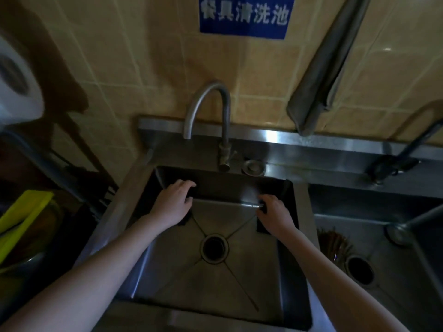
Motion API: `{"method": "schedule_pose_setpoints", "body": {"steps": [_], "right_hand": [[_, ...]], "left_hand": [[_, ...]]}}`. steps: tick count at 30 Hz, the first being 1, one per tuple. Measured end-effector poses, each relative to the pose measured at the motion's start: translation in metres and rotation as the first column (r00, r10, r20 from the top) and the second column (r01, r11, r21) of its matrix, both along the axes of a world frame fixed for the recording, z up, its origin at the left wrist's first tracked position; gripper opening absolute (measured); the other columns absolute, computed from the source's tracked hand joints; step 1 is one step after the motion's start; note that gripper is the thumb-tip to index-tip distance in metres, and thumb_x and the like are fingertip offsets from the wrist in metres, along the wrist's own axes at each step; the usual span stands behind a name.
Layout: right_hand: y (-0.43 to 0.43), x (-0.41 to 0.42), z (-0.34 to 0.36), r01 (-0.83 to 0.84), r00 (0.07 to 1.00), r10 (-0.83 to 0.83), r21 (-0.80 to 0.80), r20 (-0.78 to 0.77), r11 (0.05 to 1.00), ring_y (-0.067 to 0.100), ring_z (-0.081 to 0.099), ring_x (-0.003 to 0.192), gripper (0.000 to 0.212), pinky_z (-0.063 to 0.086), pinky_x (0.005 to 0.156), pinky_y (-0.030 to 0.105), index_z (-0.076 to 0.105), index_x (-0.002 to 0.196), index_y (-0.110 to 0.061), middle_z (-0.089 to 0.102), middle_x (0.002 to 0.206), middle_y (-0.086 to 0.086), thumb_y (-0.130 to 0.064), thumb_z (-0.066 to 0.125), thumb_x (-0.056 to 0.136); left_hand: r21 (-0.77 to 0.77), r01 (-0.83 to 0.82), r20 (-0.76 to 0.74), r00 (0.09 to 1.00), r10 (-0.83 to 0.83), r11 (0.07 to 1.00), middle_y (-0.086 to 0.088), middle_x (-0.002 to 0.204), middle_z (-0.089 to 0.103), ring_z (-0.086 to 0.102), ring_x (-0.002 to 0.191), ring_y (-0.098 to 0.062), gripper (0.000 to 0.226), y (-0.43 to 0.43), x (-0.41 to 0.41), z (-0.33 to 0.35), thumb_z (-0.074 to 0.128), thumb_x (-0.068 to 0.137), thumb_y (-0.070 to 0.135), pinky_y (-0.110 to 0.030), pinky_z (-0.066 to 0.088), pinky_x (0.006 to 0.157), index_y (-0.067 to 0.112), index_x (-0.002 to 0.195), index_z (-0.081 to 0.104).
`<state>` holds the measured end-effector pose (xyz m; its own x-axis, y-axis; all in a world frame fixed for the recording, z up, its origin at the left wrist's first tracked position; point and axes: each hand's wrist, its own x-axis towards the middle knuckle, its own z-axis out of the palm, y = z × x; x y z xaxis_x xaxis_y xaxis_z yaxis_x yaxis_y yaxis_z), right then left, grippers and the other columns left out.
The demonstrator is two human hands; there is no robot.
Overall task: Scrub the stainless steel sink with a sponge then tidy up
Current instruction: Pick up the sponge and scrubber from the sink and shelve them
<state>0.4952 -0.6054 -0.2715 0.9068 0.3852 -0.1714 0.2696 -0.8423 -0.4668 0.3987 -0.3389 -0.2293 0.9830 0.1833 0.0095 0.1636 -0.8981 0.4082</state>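
Sink (187, 283) of stainless steel is sitting set into the table (323, 161), its basin opening upward straight below the camera. Its drain (214, 248) is lying in the middle of the floor, with four creases running out toward the corners. The basin is looking about as wide as it is deep, so no long axis can be told; its far wall is running left to right.

Off to the far left, a yellow-green cloth (24, 212) is lying outside the basin. The left hand (172, 202) is reaching into the far left part of the basin, fingers fairly straight and resting against the far wall. A dark patch (184, 221) is showing under its wrist, too dim to name. Above and between the two hands, the faucet (208, 111) is arching toward the camera, its spout pointing down.

The right hand (273, 212) is lying in the far right part, fingers curling onto a dark pad (262, 227) that is lying flat on the floor by the right wall, its long side running near to far.

Further right, a bundle of chopsticks (333, 245) is lying in a second basin (347, 226), and a grey towel (330, 68) is hanging on the tiled wall.
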Motion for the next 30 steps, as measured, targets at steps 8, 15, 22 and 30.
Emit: {"method": "schedule_pose_setpoints", "body": {"steps": [8, 15, 22, 30], "right_hand": [[-0.001, 0.02, -0.068, 0.122, 0.983, -0.12, 0.0, -0.139, 0.993, 0.032, 0.05, 0.116, 0.042, 0.046, 0.095, 0.044, 0.05, 0.13, -0.022, 0.05, 0.132, 0.009, -0.014, 0.054, 0.088], [0.002, 0.04, -0.13, 0.23, 0.943, -0.243, -0.084, -0.227, 0.97, 0.032, 0.049, 0.116, 0.041, 0.043, 0.099, 0.046, 0.051, 0.127, -0.019, 0.047, 0.134, 0.009, -0.014, 0.056, 0.087], [0.007, 0.05, -0.183, 0.282, 0.926, -0.311, -0.156, -0.216, 0.947, 0.038, 0.042, 0.122, 0.046, 0.039, 0.098, 0.045, 0.043, 0.134, -0.016, 0.037, 0.142, 0.013, -0.012, 0.05, 0.088], [0.014, 0.069, -0.22, 0.426, 0.855, -0.454, -0.16, -0.252, 0.891, 0.045, 0.036, 0.126, 0.052, 0.04, 0.097, 0.051, 0.035, 0.135, -0.015, 0.03, 0.142, 0.021, -0.017, 0.054, 0.087]], "left_hand": [[0.0, -0.005, -0.123, 0.992, 0.005, 1.0, -0.001, 0.128, 0.048, 0.055, 0.107, -0.021, 0.034, -0.016, 0.028, -0.061, 0.05, 0.093, 0.023, -0.035, 0.049, 0.085, 0.023, 0.127, 0.046], [0.002, 0.008, -0.217, 0.976, -0.007, 1.0, -0.004, 0.131, 0.047, 0.054, 0.111, -0.024, 0.037, -0.028, 0.052, -0.111, 0.051, 0.094, 0.02, -0.037, 0.048, 0.087, 0.018, 0.13, 0.045], [-0.067, -0.033, -0.324, 0.946, 0.009, 0.997, -0.008, 0.125, 0.048, 0.051, 0.112, -0.028, 0.04, -0.033, 0.06, -0.165, 0.054, 0.091, 0.014, -0.043, 0.047, 0.088, 0.015, 0.13, 0.046], [-0.096, -0.072, -0.352, 0.935, 0.034, 0.993, -0.009, 0.124, 0.049, 0.052, 0.11, -0.028, 0.04, -0.028, 0.067, -0.199, 0.055, 0.091, 0.017, -0.041, 0.047, 0.089, 0.012, 0.13, 0.047]]}}
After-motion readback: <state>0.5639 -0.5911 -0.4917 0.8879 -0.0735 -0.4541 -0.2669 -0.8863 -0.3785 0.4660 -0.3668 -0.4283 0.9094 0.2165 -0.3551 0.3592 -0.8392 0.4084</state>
